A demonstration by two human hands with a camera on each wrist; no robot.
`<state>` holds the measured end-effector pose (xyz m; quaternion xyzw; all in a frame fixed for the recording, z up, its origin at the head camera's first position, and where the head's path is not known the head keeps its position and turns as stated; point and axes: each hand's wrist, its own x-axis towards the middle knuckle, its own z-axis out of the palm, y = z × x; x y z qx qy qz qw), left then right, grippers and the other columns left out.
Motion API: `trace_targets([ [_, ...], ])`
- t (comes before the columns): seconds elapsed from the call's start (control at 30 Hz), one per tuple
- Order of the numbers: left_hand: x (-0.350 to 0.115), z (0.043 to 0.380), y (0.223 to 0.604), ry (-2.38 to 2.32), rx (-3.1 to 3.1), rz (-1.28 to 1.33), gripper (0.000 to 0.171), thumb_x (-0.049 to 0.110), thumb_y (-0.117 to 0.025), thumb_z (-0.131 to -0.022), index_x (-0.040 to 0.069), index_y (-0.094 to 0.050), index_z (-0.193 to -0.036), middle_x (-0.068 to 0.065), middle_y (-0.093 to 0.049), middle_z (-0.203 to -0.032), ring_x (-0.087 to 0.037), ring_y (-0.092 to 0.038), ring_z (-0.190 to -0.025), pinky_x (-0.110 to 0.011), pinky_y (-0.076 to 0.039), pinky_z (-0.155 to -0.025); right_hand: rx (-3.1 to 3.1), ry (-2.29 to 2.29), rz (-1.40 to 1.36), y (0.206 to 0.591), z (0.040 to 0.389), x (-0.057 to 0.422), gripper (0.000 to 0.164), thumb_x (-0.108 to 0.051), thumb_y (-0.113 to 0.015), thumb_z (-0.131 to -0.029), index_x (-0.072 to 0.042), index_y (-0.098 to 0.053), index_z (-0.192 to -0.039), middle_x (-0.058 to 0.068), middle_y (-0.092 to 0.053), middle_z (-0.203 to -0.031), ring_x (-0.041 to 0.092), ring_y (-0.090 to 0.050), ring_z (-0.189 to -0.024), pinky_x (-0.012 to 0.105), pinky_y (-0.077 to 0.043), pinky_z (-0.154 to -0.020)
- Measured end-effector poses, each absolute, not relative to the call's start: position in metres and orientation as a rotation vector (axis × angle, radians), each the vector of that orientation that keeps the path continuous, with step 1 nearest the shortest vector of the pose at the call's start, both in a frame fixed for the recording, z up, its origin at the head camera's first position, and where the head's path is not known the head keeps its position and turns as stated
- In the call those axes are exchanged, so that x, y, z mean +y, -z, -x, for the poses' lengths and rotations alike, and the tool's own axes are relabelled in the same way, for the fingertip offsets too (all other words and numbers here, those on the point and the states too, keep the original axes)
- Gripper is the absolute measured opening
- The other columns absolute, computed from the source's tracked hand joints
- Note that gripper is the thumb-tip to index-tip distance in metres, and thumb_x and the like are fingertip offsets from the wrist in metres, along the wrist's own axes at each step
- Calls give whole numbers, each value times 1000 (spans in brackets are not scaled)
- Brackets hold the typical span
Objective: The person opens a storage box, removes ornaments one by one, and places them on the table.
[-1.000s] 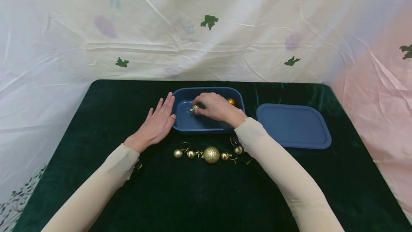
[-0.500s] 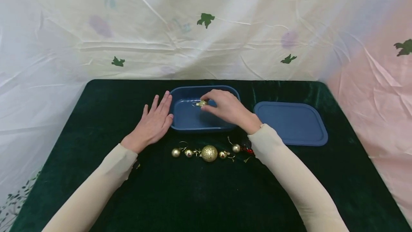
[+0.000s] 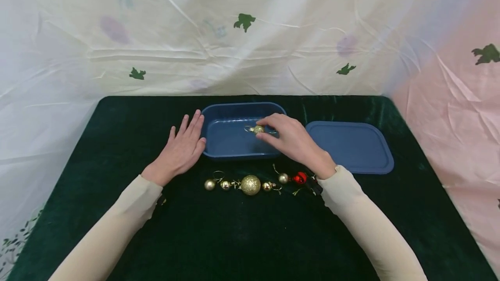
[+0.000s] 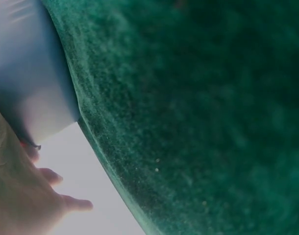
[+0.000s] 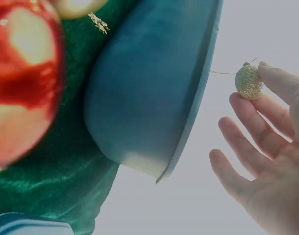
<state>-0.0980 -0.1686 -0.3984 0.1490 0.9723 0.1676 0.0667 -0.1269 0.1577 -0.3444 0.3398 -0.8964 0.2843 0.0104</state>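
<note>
My right hand (image 3: 293, 138) pinches a small gold glitter bauble (image 3: 258, 129) between thumb and fingertips, over the right half of a blue rectangular box (image 3: 238, 156). A thin loop of string trails from the bauble. In the right wrist view the same bauble (image 5: 249, 82) hangs above the level of the box rim, the other fingers spread below it. My left hand (image 3: 177, 148) lies with straight fingers against the box's left end. The box's right end is partly hidden behind my right hand.
A blue lid (image 3: 351, 147) lies right of the box. In front runs a row of baubles: a large gold glitter one (image 3: 250, 184), several small gold ones and a red one (image 3: 300, 178). A dark green cloth (image 3: 242, 237) covers the table; a pale curtain (image 3: 218, 55) hangs behind.
My right hand has lifted and moved right with the gold bauble. The red bauble has come into sight beside my sleeve; an orange bauble in the box is now hidden. My left hand stays at the box.
</note>
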Motion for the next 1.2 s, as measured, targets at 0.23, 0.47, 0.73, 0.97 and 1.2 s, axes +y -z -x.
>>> trace_targets([
  [0.23, -170, 97, 399, -526, 2929, -457, 68, 35, -30, -112, 10, 1, -167, -2, 11, -173, -37, -2, -159, -73, -6, -119, -2773, -899, -1019, 341, 111, 171, 36, -32, -73, -99, -11, -72, -129, 6, -69, -128, 24, -65, -116, 47, -54, -97],
  [0.47, -171, 99, 398, -538, 2923, -460, 69, 36, -31, -112, 10, 1, -167, -3, 10, -174, -34, -2, -159, -72, -7, -120, -2750, -927, -1003, 341, 97, 181, 36, -33, -73, -99, -12, -72, -129, 6, -69, -129, 24, -65, -116, 48, -55, -94],
  [0.73, -170, 99, 399, -553, 2912, -455, 69, 36, -31, -112, 11, 2, -167, -1, 13, -173, -34, -2, -159, -72, -6, -120, -2731, -942, -996, 349, 79, 195, 35, -31, -75, -97, -13, -72, -128, 5, -70, -127, 23, -66, -115, 48, -55, -95],
  [0.97, -169, 100, 399, -550, 2910, -462, 69, 36, -32, -112, 11, 2, -167, -4, 11, -174, -35, -2, -159, -73, -6, -119, -2720, -942, -994, 352, 66, 204, 36, -29, -77, -96, -13, -72, -127, 6, -69, -128, 23, -65, -118, 49, -54, -97],
  [1.2, -169, 98, 398, -536, 2904, -452, 69, 36, -31, -112, 11, 2, -167, -3, 12, -173, -35, -2, -159, -72, -6, -120, -2707, -928, -971, 352, 55, 216, 37, -25, -79, -94, -13, -72, -127, 8, -68, -129, 24, -65, -118, 49, -55, -96],
])
